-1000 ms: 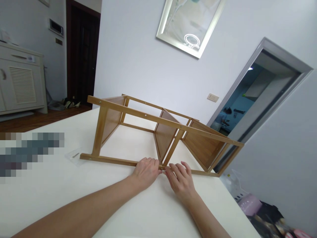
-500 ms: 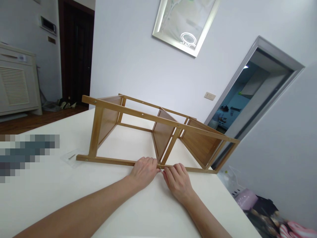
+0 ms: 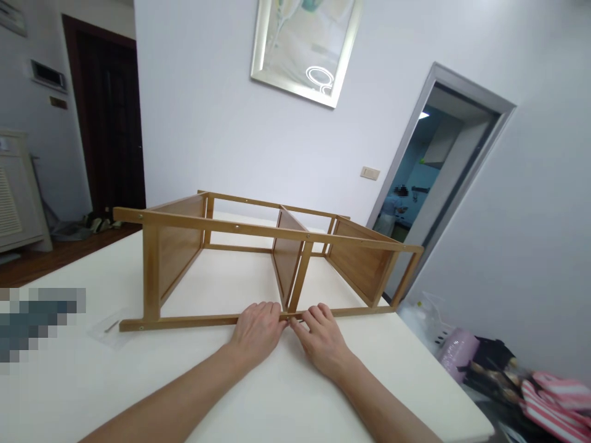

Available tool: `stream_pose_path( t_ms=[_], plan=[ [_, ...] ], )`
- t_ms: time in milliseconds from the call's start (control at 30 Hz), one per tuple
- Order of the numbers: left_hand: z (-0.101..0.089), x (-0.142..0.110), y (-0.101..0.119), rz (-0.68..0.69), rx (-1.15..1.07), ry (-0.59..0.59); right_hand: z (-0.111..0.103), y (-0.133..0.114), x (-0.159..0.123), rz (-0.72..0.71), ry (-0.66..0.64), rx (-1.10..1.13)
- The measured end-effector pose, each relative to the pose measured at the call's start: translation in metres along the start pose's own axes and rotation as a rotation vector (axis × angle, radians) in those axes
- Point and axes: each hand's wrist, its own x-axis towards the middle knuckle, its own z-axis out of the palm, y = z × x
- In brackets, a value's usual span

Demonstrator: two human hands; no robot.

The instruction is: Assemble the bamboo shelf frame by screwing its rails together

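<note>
A wooden shelf frame [image 3: 189, 322] with several brown panels lies on its side on the white table [image 3: 277, 400]. My left hand [image 3: 257, 331] is wrapped over its near lower rail, just left of the joint with the middle crosspiece. On the other side of that joint is my right hand [image 3: 323, 342], fingers bent over the rail and thumb against the joint. Anything small pinched in those right fingers is hidden. Screw holes show along the rails. A small clear plastic bag [image 3: 104, 332] with a thin metal piece lies beyond the frame's left end.
A pixelated dark patch [image 3: 37, 323] covers something at the table's left. Past the right table edge are a pink-purple item [image 3: 457, 354], dark bags and a red-and-white striped cloth [image 3: 554, 400]. A wall stands behind the table, with an open doorway [image 3: 415, 178] at right.
The camera view has turned, so the frame sits further left and looks more level. The shiny metal bit that showed between my hands is now covered by my right thumb and fingers.
</note>
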Motion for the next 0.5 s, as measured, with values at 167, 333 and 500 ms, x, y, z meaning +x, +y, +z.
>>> stream_pose_path(
  t_ms=[167, 333, 500],
  plan=[
    [-0.0011, -0.0004, -0.0003, -0.02, -0.01, -0.079, 0.0025, 0.0014, -0.0017, -0.03, -0.025, 0.043],
    [-0.0017, 0.0004, -0.0002, 0.007, -0.043, -0.113, 0.0017, -0.0001, -0.0024, -0.04, -0.045, 0.093],
    [0.0002, -0.0011, -0.0004, 0.003, -0.077, -0.136, 0.0064, 0.0001, -0.0065, 0.003, -0.061, 0.199]
  ],
)
